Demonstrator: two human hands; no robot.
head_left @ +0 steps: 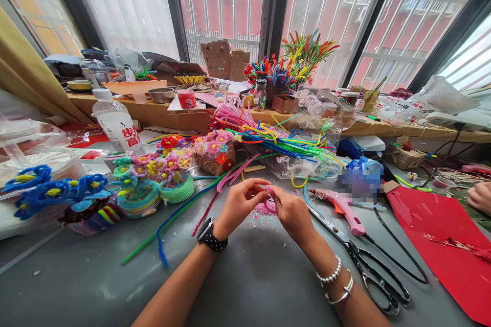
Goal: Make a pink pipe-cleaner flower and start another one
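My left hand (238,206) and my right hand (290,213) meet above the middle of the grey table, fingertips pinched on a small piece of pink pipe cleaner (269,190). Its shape is mostly hidden by my fingers. Just beneath lies more pink fuzzy material (266,208) among scattered bits of glitter. Several long pink pipe cleaners (238,172) stretch out behind my left hand, and a dark red one (204,214) lies near my watch. To the right of my right hand are a pink glue gun (347,213) and large black-handled scissors (360,255).
Pots of pipe-cleaner flowers (177,187) and a blue flower bunch (57,191) stand at left, near a plastic bottle (117,122). Colourful pipe cleaners (284,140) are heaped behind. Red sheet (441,250) lies at right, near another person's hand (480,197). The glue gun's cord curves past the scissors.
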